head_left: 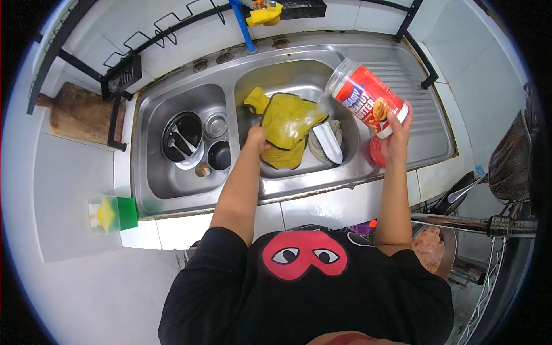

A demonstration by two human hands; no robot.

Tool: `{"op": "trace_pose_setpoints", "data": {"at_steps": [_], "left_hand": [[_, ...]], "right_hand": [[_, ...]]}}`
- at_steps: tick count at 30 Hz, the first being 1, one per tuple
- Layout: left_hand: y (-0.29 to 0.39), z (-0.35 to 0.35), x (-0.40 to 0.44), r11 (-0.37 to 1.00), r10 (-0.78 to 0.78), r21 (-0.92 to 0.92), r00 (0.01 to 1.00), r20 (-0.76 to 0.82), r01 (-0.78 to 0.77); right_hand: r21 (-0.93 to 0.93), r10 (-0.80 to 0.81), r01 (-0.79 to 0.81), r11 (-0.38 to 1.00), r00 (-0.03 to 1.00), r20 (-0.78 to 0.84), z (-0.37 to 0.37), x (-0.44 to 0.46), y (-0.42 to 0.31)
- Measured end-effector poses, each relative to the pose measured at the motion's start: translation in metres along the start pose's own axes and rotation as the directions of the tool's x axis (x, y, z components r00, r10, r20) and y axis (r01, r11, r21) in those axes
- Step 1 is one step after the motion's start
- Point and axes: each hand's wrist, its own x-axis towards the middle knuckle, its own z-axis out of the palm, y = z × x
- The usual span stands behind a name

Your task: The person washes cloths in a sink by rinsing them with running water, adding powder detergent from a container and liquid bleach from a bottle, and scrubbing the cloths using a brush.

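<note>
My right hand (398, 133) holds the base of a peanut butter jar (371, 100) with a red label, tilted with its mouth toward the right basin. Water seems to pour from the mouth onto a wet yellow-green cloth (287, 122). At the cloth's left edge, my left hand (259, 139) has its fingers closed on the fabric. Beside the cloth lie a white brush (327, 142) and a greyish cloth (317, 150). A red lid (376, 150) rests near the basin's right edge, below the jar.
The left basin (150, 167) holds a black pan (183, 131) with utensils, a small black bowl (219, 155) and a glass dish (215, 125). A blue pipe (242, 26) stands behind. A wooden board (80, 115) leans at left; a green sponge holder (127, 213) sits at the counter's front.
</note>
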Motion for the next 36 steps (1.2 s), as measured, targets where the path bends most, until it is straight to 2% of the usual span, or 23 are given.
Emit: {"op": "trace_pose_setpoints", "data": {"at_steps": [1,4,5,8,9,10,13,16,19,22,25,28,31,32,34,36], "left_hand": [[0.0,0.0,0.001,1.0,-0.008,-0.019,1.0,-0.015,0.008],[-0.003,-0.001,0.005,0.999,0.009,-0.04,1.0,0.01,-0.008],[-0.004,-0.002,0.008,0.999,0.007,-0.038,1.0,0.017,-0.006],[-0.008,-0.004,0.016,1.0,0.005,-0.022,0.999,0.048,-0.004],[-0.008,-0.005,0.019,1.0,0.009,-0.012,0.998,0.065,-0.008],[-0.004,-0.006,0.014,1.0,0.015,-0.002,0.997,0.08,-0.014],[0.0,0.003,-0.004,1.0,0.027,-0.012,0.999,-0.031,-0.027],[-0.003,-0.002,0.011,1.0,-0.002,-0.02,1.0,0.029,0.003],[-0.013,-0.01,0.036,1.0,0.004,-0.023,0.993,0.115,-0.002],[-0.013,-0.007,0.033,1.0,0.007,-0.006,0.999,0.042,-0.007],[-0.006,-0.004,0.016,1.0,0.02,0.011,0.999,0.038,-0.02],[0.003,-0.004,0.005,0.999,0.017,-0.041,0.995,0.094,-0.013],[0.028,0.014,-0.016,0.983,0.143,0.082,0.97,0.198,-0.162],[0.034,0.023,-0.017,0.975,0.197,0.06,0.957,0.214,-0.215],[0.046,0.045,-0.02,0.947,0.308,0.015,0.92,0.241,-0.321],[0.062,0.067,-0.043,0.937,0.32,0.022,0.881,0.348,-0.348]], "right_hand": [[0.016,0.004,-0.004,1.0,1.0,-0.006,0.004,0.0,0.001],[0.173,0.121,-0.137,0.975,0.988,0.1,0.022,-0.001,0.005],[0.198,0.112,-0.144,0.97,0.98,0.161,0.025,0.005,0.014],[0.025,0.07,-0.075,0.997,0.981,0.179,0.051,0.01,0.028],[0.099,0.066,-0.083,0.992,0.985,0.158,0.057,0.013,0.033],[0.066,0.055,-0.066,0.996,0.986,0.158,0.061,0.015,0.036],[-0.062,0.002,0.008,0.998,0.986,0.166,0.069,0.022,0.046],[0.067,-0.008,0.002,0.998,0.995,0.101,0.068,0.029,0.054],[0.086,0.014,-0.018,0.996,0.999,0.04,0.07,0.026,0.049],[0.051,0.028,-0.034,0.998,0.993,0.116,0.063,0.016,0.043],[0.068,0.116,-0.13,0.989,0.976,0.182,0.046,0.007,0.033],[-0.017,0.106,-0.105,0.994,0.99,0.094,0.03,0.0,0.024],[0.025,0.108,-0.108,0.994,0.994,-0.003,0.016,-0.001,0.02],[0.033,0.112,-0.111,0.993,0.993,-0.031,0.014,-0.002,0.019],[0.12,0.117,-0.116,0.986,0.993,-0.001,0.012,-0.004,0.017],[0.229,0.128,-0.129,0.965,0.992,0.023,0.016,-0.005,0.014]]}}
